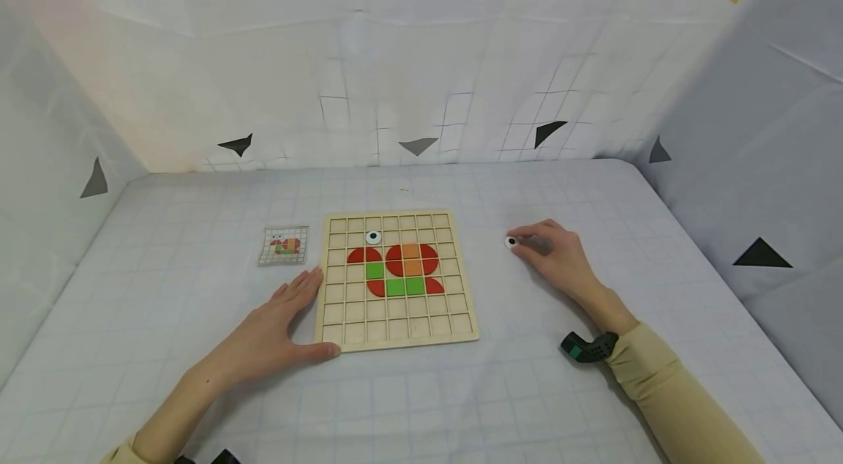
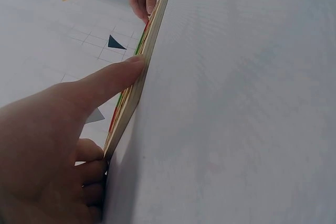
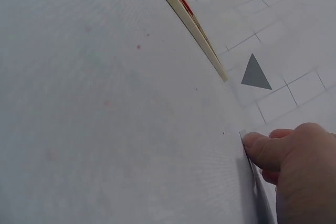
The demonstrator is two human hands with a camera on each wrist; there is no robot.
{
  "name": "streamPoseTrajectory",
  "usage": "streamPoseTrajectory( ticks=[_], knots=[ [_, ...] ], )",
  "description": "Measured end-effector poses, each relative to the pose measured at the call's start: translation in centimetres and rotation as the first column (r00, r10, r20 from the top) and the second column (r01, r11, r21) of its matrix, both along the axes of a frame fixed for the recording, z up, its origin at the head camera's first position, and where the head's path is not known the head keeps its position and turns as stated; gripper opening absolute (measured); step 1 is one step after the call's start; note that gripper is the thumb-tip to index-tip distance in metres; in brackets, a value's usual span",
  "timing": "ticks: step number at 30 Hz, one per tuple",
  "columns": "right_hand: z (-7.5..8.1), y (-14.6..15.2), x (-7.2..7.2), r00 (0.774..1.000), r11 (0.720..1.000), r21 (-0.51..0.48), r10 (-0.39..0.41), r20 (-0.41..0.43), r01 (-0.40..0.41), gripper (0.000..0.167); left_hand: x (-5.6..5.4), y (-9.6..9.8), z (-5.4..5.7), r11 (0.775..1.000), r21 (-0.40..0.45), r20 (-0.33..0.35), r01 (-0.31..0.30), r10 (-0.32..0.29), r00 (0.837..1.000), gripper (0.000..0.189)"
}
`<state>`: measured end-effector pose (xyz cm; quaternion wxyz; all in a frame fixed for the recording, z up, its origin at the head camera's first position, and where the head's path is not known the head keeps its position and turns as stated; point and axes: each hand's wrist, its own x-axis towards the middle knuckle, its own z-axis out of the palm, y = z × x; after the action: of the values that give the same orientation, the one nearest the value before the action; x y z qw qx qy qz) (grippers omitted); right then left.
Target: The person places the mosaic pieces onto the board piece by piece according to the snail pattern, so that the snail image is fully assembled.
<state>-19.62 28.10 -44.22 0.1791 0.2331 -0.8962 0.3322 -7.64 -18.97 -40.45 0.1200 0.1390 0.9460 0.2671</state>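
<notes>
A square wooden grid board (image 1: 402, 332) lies flat on the table. Red rounded pieces (image 1: 395, 260), green squares (image 1: 395, 287) and orange squares (image 1: 411, 268) sit in its cells. One round white eye tile (image 1: 373, 237) with a black pupil lies near the board's upper left. My left hand (image 1: 273, 332) rests at the board's left side, fingers spread straight along the edge and thumb on the near left corner. To the right of the board, thumb and forefinger of my right hand (image 1: 560, 259) pinch a second eye tile (image 1: 511, 242) close over the table.
Left of the board lies a small picture card (image 1: 283, 246) showing a similar coloured pattern on a grid. A white cloth (image 1: 527, 391) with faint grid lines covers the table. White sheets with yellow, grey and black triangles stand behind and at both sides. A dark band (image 1: 589, 347) circles the right wrist.
</notes>
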Motion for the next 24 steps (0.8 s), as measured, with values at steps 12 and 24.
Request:
streamPoseTrajectory(
  ticks=[12,24],
  knots=[
    [4.2,-6.7,0.5,0.997,0.992,-0.126,-0.014,0.072,0.023,0.024,0.0,0.0,0.3,1.0,-0.001,0.011,-0.012,0.012,1.0,0.119],
    [5.1,-19.6,-1.4,0.968,0.978,-0.151,0.17,0.184,-0.143,0.022,0.0,0.0,0.0,1.0,0.004,0.008,-0.005,0.005,1.0,0.117]
  ],
)
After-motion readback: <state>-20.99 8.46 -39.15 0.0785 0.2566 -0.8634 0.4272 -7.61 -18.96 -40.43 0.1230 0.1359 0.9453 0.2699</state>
